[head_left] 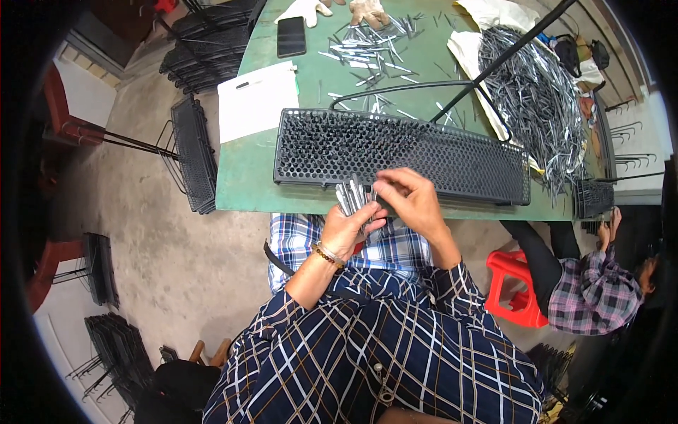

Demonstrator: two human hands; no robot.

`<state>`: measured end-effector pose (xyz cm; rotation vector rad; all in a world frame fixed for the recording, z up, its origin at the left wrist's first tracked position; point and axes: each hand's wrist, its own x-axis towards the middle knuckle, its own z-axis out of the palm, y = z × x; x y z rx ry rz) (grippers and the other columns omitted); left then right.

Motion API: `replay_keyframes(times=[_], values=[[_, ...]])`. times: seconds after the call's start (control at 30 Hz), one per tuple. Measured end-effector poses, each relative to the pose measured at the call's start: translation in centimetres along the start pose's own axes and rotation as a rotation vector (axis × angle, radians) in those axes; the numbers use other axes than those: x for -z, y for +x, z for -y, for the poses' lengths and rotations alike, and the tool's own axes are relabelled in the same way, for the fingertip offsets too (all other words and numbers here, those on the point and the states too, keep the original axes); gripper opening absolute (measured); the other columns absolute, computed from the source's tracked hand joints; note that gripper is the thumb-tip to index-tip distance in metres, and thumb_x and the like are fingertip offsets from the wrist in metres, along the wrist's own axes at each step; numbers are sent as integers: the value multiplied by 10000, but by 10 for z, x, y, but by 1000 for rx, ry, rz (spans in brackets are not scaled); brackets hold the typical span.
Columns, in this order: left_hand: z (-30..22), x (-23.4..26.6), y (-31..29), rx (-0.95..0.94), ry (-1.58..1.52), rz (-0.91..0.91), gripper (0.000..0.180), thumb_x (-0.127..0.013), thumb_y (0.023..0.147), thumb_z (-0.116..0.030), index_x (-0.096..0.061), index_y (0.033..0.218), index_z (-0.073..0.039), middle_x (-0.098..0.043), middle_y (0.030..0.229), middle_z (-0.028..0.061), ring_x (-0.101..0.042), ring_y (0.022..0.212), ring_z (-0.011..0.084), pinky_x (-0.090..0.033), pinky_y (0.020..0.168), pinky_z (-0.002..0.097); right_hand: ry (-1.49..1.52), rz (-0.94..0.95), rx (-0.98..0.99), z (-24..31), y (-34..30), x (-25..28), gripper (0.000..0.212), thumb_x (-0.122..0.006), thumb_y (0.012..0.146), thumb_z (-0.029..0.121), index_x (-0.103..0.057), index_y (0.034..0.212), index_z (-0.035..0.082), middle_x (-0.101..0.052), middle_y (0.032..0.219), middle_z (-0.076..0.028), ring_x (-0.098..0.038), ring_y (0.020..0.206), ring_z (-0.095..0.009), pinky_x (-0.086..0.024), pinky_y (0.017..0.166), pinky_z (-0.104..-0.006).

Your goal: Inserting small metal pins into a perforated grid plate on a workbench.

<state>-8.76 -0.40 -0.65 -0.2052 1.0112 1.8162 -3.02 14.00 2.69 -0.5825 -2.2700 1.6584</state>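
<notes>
My left hand (pixel 343 230) is closed round a bunch of slim metal pieces (pixel 351 197), silvery and dark, their ends pointing up and away from me. Beside it my right hand (pixel 415 203) has its thumb and fingertips drawn together at the bunch's right side; whether a piece sits between them is hard to make out. Just beyond both hands lies a long black perforated rack (pixel 438 157) with rows of round holes, at the table's near edge. Many holes in its left part look filled with dark upright ends, while the right part shows open holes.
Loose metal pieces (pixel 364 51) lie scattered on the green table (pixel 265 152) near a phone (pixel 291 37), white paper (pixel 258 106) and gloves (pixel 302 12). A large metal heap (pixel 533 92) fills a white sack at right. A black bar (pixel 505 60) crosses above. A co-worker (pixel 600 293) sits right.
</notes>
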Motion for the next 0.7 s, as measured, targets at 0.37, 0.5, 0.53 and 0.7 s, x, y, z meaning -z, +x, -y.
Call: replay_keyframes(times=[0.37,0.5,0.53,0.7], values=[[3,-6,-5,-21,104,76,215,-583,872,-38,-571,1078,21,-625,1005,114,-641,896,203,-571,717,286,343,92,-132,-16,-16,3,173,-658,823,68,-654,944,-57,-646,827,-65,-611,722,-101,-496,641,-219],[7,-8,-8,-19,104,65,211,-594,867,-43,-575,1070,9,-623,1003,105,-639,899,204,-575,730,303,356,106,-175,-21,-21,8,150,-661,822,77,-652,896,-53,-647,791,-62,-614,707,-95,-496,623,-220],[6,-10,-9,-13,113,42,209,-593,869,-49,-575,1070,7,-623,998,101,-639,899,206,-576,729,309,392,99,-169,-20,-21,8,141,-654,826,72,-646,901,-47,-649,806,-60,-608,722,-89,-495,633,-218],[6,-6,-9,-15,71,-59,244,-610,871,-103,-566,1087,2,-615,1015,110,-632,931,224,-582,713,328,346,-76,-65,-16,-8,15,145,-633,852,79,-643,946,-32,-659,852,-59,-607,765,-93,-490,678,-210]])
